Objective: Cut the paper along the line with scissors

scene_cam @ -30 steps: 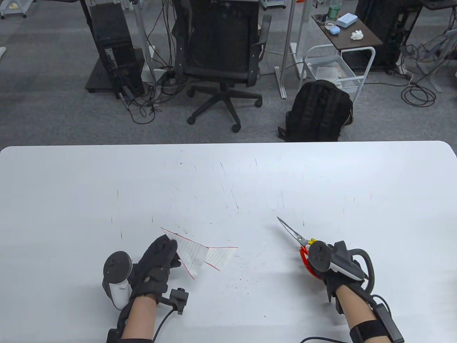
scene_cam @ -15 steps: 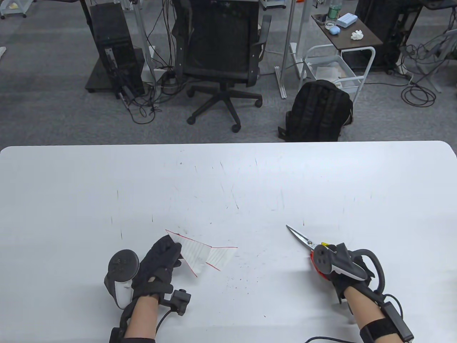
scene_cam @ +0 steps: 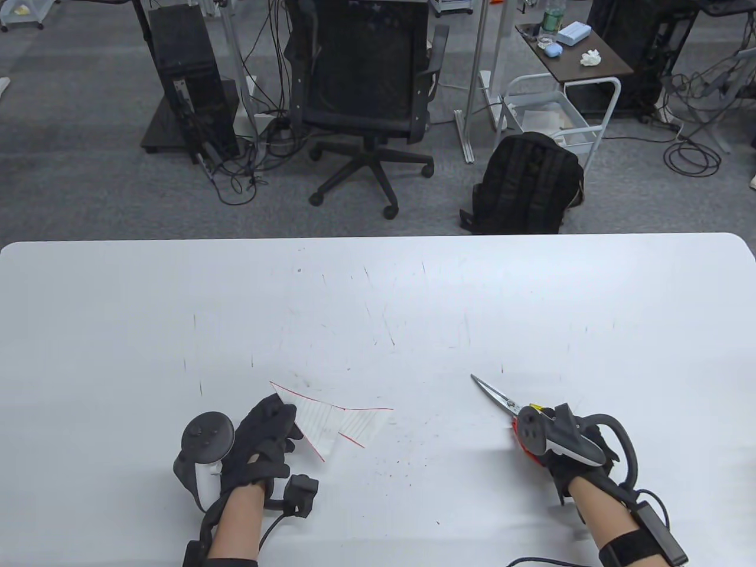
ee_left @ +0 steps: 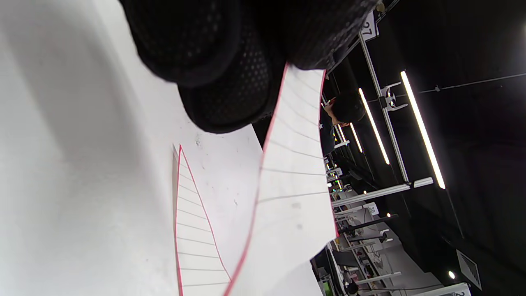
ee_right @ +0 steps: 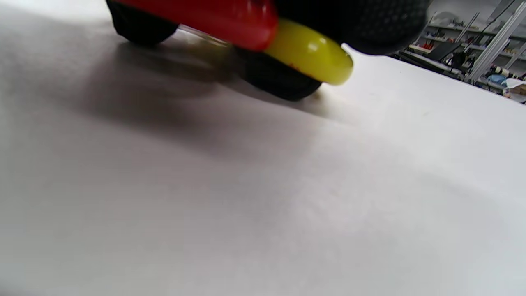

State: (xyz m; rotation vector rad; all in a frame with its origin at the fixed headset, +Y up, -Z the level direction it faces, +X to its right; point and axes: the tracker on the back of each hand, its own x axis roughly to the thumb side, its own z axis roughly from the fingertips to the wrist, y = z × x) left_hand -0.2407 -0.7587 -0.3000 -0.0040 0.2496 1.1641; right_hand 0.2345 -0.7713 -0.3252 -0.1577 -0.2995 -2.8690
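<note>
In the table view, a white ruled paper piece edged with a red line (scene_cam: pixel 316 420) is held at its near-left corner by the gloved left hand (scene_cam: pixel 266 434); a second, smaller ruled paper offcut (scene_cam: pixel 363 425) lies flat on the white table (scene_cam: pixel 413 295) just right of the held piece. Well to the right of that piece, red-and-yellow-handled steel scissors (scene_cam: pixel 502 400) are grasped by the right hand (scene_cam: pixel 561 443), blades together and pointing up-left. The cut looks done, so the scissors are best laid down slowly, blades closed. No container stands on the table.

In the left wrist view, the held piece (ee_left: pixel 294 176) is pinched between fingertips (ee_left: pixel 230 94), lifted above the offcut (ee_left: pixel 197 242).

In the right wrist view, the handles (ee_right: pixel 254 28) are gripped just over the tabletop, possibly touching it.
</note>
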